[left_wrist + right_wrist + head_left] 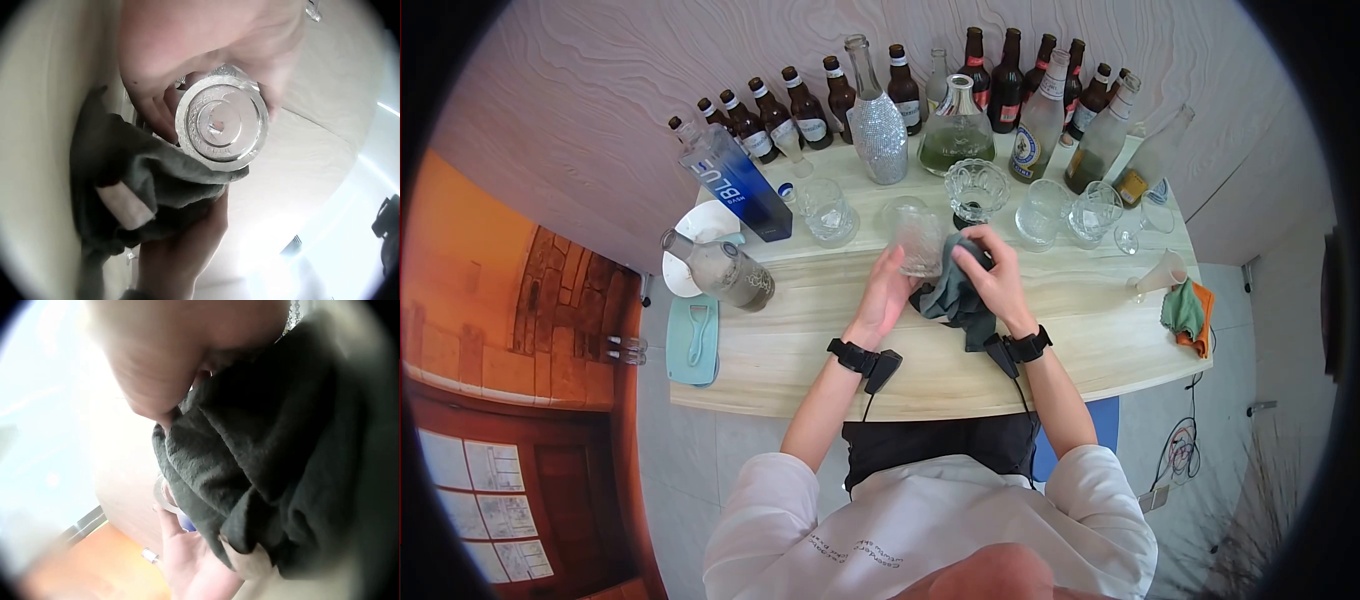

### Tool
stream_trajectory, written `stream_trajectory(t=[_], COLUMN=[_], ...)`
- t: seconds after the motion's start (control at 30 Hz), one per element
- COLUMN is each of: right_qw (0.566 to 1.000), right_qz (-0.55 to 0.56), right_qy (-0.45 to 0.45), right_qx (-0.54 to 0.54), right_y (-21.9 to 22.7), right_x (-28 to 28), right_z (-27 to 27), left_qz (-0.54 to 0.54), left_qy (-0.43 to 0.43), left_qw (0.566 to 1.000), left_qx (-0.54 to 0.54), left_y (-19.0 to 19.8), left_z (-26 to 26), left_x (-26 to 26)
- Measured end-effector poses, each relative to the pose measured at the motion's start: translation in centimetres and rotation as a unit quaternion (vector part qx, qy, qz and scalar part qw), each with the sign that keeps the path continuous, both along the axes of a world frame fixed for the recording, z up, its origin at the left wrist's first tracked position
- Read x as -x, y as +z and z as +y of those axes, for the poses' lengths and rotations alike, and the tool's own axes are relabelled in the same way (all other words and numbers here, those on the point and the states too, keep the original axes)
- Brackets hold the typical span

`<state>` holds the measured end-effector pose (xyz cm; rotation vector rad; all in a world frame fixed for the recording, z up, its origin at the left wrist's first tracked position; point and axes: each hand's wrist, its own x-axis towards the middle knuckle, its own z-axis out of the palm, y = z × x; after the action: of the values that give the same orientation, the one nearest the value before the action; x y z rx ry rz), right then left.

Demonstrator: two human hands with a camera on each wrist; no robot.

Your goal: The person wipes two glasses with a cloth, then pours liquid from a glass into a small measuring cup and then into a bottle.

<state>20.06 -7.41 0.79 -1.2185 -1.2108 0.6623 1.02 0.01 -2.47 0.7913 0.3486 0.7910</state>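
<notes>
In the head view my left hand [882,292] grips a clear textured drinking glass [919,246] above the middle of the table. The left wrist view looks straight at the round base of this glass [223,123], with fingers curled about its side. My right hand [998,282] pinches a dark grey-green cloth [956,292] against the glass's right side. Folds of the cloth [244,450] fill much of the right wrist view and hide most of the glass there. A pale tag shows on the cloth's edge, and its lower end hangs towards the tabletop.
Brown beer bottles [806,108] line the back beside a glittery silver bottle [882,140] and a decanter [957,135]. A blue bottle [745,187] and a clear bottle [725,272] stand left. Several glasses [1040,215] stand right of centre. Folded cloths [1187,315] lie at the right edge.
</notes>
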Motion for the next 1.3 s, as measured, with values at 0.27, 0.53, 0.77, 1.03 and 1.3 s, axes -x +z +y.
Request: stream_trajectory(t=[0.27,0.53,0.77,1.03,1.3], right_qw=[0.991,0.994,1.000,0.997,0.994], right_qz=[-0.118,0.067,-0.024,-0.070,0.062], right_qy=[0.047,-0.081,0.014,0.009,-0.077], right_qx=[-0.036,-0.044,0.003,-0.015,-0.041], right_y=[0.8,-0.6,0.1,0.8,-0.3], right_x=[0.5,-0.2,0.0,0.6,0.2], right_z=[-0.2,0.6,-0.1,-0.4,0.2], left_qz=[0.002,0.069,0.004,0.036,0.062], left_qy=[0.026,-0.004,0.014,0.014,-0.021], left_qw=[1.000,0.993,1.000,0.999,0.996], left_qx=[-0.002,-0.091,0.006,-0.035,-0.059], left_y=[-0.7,0.2,0.3,-0.1,0.5], left_z=[0.0,-0.5,-0.1,-0.1,-0.7], left_x=[0.2,-0.4,-0.4,0.1,-0.1])
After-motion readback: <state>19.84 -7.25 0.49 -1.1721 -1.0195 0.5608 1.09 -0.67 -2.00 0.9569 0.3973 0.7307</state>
